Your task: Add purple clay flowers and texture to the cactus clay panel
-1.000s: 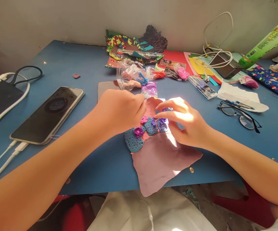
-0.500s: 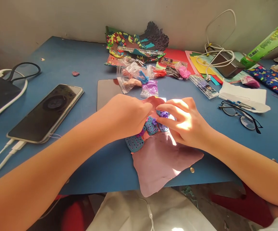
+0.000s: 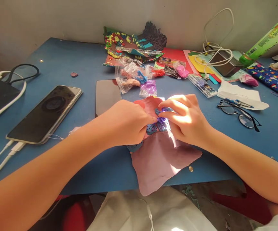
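Observation:
A flat mauve clay sheet (image 3: 163,160) lies at the table's front edge, joined at the top to a pinkish part with blue dotted clay pieces (image 3: 151,129) and small purple bits (image 3: 162,119). My left hand (image 3: 130,123) is closed over the left side of these pieces, its fingertips near the purple bits; what it holds, if anything, is hidden. From the right, my right hand (image 3: 185,118) touches the blue and purple pieces with thumb and fingers pinched in. Its fingertips partly cover them.
A charging phone (image 3: 45,112) lies left, a dark tablet (image 3: 107,96) behind my left hand. Clay bags (image 3: 134,75) and a colourful clay work (image 3: 129,45) are at the back. Glasses (image 3: 240,114), white paper (image 3: 242,94) and a cable (image 3: 215,54) are right.
My left hand has moved slightly right and down, its fingertips now closer to my right hand. More of the pinkish part shows above it, while the left blue piece is more covered.

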Motion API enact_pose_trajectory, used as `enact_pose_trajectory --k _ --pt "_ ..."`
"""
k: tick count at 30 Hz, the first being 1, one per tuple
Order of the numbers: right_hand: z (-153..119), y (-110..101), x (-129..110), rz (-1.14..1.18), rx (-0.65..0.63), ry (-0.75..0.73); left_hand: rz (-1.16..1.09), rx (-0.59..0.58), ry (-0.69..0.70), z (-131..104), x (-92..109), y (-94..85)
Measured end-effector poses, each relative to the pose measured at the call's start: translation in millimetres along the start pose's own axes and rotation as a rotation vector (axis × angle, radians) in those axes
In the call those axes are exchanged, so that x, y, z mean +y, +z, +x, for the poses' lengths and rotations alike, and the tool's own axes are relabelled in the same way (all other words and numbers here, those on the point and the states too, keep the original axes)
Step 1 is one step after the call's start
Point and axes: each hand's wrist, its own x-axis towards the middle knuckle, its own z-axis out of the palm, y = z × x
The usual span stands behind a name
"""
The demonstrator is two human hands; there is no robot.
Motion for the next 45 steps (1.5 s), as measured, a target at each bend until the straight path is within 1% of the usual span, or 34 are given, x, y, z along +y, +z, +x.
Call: enact_pose_trajectory --k 3,6,11,17,20,24,27,31,34,38,42,45 --pt "-1.4 2.1 -0.1 0.017 0.008 0.018 0.027 -0.024 -0.02 0.8 2.0 0.6" --pt "-2.4 3.2 -0.1 0.027 0.006 -0.004 0.039 -0.04 -0.031 1.2 3.5 -0.8" --pt "-2.5 3.0 -0.2 0.041 0.005 -0.008 0.034 -0.018 -0.023 1.1 4.0 -1.9" --pt "-2.0 2.7 -2.9 0.044 -0.017 0.02 0.04 0.017 -0.043 0.8 3.0 2.2" --pt "-1.5 2.2 -3.0 0.038 -0.015 0.034 0.049 0.011 -0.04 0.7 2.6 3.4" --pt "-1.6 2.9 -2.4 0.038 0.007 0.038 0.06 0.0 -0.043 0.5 2.5 3.5" --pt "-2.5 4.2 -2.7 0.066 -0.003 0.026 0.07 -0.012 -0.046 1.1 2.9 2.4" --pt "-3.3 4.6 -3.4 0.089 -0.03 0.034 0.092 -0.065 -0.062 2.8 4.7 -2.0" --pt "-2.9 3.7 -3.6 0.077 -0.026 0.05 0.089 -0.093 -0.071 3.3 5.8 -4.8" --pt "-2.6 2.8 -3.6 0.046 -0.011 0.069 0.07 -0.088 -0.071 2.7 5.6 -4.2" --pt "-3.3 3.7 -3.6 0.054 -0.033 0.069 0.057 -0.077 -0.062 2.2 4.7 -2.6" --pt "-4.0 5.2 -3.6 0.077 -0.036 0.068 0.078 -0.041 -0.059 1.7 3.2 -2.2"
